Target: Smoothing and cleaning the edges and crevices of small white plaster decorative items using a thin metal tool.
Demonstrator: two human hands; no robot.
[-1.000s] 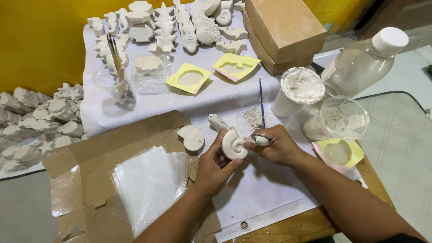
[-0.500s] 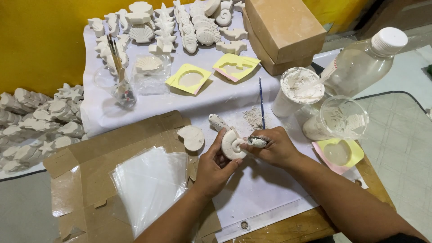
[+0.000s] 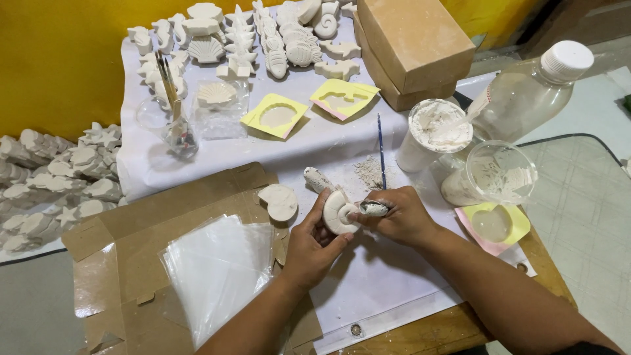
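My left hand (image 3: 310, 244) grips a white plaster spiral-shell cast (image 3: 338, 212) from below, over the white sheet (image 3: 368, 276). My right hand (image 3: 402, 215) is closed on a small plaster-crusted tool (image 3: 374, 208) whose tip touches the shell's right edge. Just left of the hands a flat round shell cast (image 3: 280, 201) lies on the flattened cardboard (image 3: 197, 197). A plaster-coated handle (image 3: 318, 179) lies just behind the held shell.
Clear plastic bags (image 3: 217, 269) lie on the cardboard. Behind are a thin blue brush (image 3: 380, 141), a cup of white plaster (image 3: 435, 133), clear cup (image 3: 496, 172), plastic bottle (image 3: 526, 92), brown box (image 3: 411, 43), yellow moulds (image 3: 276, 117), and several rows of white casts (image 3: 263, 36).
None of note: both hands stay on the shell cast, with the right hand's tool shifting only slightly against its edge.
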